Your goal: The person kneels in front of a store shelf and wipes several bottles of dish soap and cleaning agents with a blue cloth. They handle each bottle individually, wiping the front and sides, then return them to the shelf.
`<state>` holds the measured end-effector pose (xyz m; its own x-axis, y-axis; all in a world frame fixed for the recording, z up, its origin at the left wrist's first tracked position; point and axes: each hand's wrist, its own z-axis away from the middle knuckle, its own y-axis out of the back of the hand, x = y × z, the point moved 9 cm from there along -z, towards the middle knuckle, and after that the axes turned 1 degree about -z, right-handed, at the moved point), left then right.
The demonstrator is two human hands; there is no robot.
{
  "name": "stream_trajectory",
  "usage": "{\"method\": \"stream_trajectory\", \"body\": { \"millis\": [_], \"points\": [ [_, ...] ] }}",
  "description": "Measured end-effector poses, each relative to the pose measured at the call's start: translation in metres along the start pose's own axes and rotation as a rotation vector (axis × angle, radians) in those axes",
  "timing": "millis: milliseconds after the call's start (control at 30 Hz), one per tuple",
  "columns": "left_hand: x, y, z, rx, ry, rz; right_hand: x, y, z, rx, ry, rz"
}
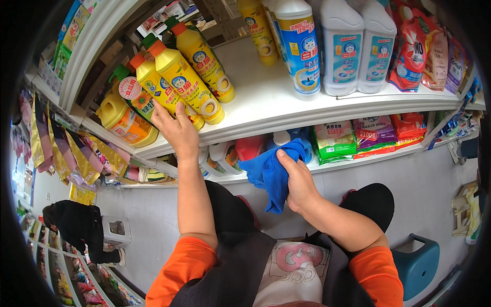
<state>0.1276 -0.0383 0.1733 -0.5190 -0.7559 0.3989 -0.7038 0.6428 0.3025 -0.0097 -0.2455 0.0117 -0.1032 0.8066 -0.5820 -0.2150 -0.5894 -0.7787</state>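
My left hand is at the lower part of a yellow bottle of dish soap, its thumb on the front and its fingers at the left side. Another yellow bottle stands right beside it, with more yellow bottles behind. A green-capped bottle and a yellow jug with a handle are just left of this hand. In my right hand a bunched blue cloth hangs in front of the lower shelf.
Along the white upper shelf stand a blue cleaner bottle, two white cleaner bottles and red detergent bags. Detergent packs fill part of the lower shelf. A teal stool is at my right. A person bends beside shelves at left.
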Motion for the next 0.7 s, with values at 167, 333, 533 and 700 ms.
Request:
{"method": "stream_trajectory", "body": {
  "millis": [167, 333, 533, 700],
  "points": [
    [-0.003, -0.003, 0.007, 0.013, 0.026, -0.017, 0.004, -0.001, -0.002, 0.0, -0.011, 0.01],
    [-0.01, -0.006, 0.017, 0.007, 0.08, 0.083, 0.005, -0.001, -0.003, 0.014, -0.003, 0.009],
    [0.032, 0.016, 0.033, 0.121, -0.101, -0.079, -0.005, 0.0, -0.005, 0.001, 0.058, -0.01],
    [0.113, -0.018, 0.037, -0.038, -0.491, 0.224, -0.017, -0.003, -0.007, -0.01, 0.066, -0.034]
  ]
}}
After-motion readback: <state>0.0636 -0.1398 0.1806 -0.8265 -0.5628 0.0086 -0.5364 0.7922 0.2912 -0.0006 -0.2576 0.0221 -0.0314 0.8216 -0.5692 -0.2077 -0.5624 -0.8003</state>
